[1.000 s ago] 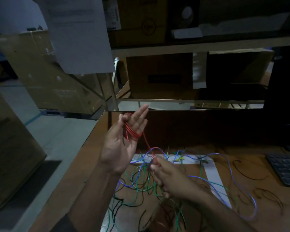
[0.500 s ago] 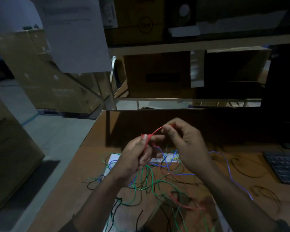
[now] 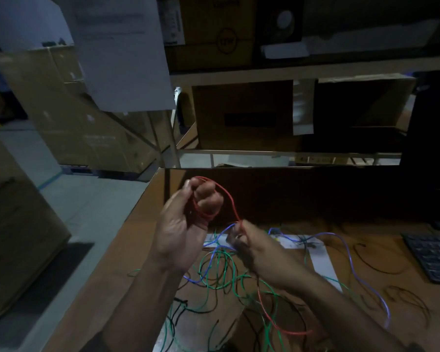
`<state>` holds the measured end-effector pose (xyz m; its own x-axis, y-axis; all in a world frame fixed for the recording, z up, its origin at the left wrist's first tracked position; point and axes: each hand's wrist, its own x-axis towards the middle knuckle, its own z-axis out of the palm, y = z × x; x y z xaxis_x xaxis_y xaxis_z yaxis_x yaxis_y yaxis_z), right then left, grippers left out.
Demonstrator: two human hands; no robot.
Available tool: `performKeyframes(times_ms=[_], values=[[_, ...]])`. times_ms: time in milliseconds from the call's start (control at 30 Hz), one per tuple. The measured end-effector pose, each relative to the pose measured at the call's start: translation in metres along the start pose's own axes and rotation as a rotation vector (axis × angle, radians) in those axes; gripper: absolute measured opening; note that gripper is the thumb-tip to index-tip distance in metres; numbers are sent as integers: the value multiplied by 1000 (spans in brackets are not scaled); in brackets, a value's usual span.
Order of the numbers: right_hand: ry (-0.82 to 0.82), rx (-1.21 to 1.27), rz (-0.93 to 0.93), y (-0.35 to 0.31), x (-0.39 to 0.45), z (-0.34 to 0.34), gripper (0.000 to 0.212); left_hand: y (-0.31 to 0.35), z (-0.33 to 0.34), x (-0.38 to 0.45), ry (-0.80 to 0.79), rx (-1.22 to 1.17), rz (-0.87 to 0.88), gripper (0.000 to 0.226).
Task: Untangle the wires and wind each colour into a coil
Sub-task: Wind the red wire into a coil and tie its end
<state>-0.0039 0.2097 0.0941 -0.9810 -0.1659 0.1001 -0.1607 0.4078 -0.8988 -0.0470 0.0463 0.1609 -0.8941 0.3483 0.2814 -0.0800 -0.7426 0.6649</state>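
At about nine o'clock from the middle of the counter (image 3: 107, 283), the left hand (image 3: 186, 224) is raised with its palm turned toward the camera and its fingers (image 3: 208, 196) curled into a loose fist around several turns of the red wire (image 3: 230, 199), which loops over the knuckles and arcs down toward four o'clock. To wind well from here, I would keep that fist just slack enough for new turns to lie beside the old ones rather than cross them, and hold light, even tension on the feeding strand. Moving right, the right hand (image 3: 259, 252) sits lower, back of the hand up, its fingertips pinching the red strand where the arc ends; a blue wire (image 3: 351, 252) passes close by that pinch, though whether it is caught in it I cannot tell. Below, at six o'clock, the loose red tail runs through the green wires (image 3: 221, 273) lying tangled on the counter, so the risk, in my judgement, is dragging green loops up with each pull; easing the tail free first would be safer.
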Motion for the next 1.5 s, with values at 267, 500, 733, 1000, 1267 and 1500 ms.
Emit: performKeyframes(times_ms=[267,500,733,1000,1267,1500], values=[[-271,-391,-112,-12,-27,11,16,2,-32,18,3,476,132,47],[345,-248,-289,-37,-17,-27,30,-21,-35,-6,-83,843,-129,33],[548,-129,-235,-25,7,-37,40,-16,-10,-16,-221,338,-232,48],[279,-108,-68,2,8,-13,37,5,-3,-12,-264,-125,-294,57],[-89,-456,2,2,-15,20,4,-10,-9,3,93,167,16,45],[-3,-649,-156,-28,-24,0,23,-34,-32,0,-51,778,-85,39]])
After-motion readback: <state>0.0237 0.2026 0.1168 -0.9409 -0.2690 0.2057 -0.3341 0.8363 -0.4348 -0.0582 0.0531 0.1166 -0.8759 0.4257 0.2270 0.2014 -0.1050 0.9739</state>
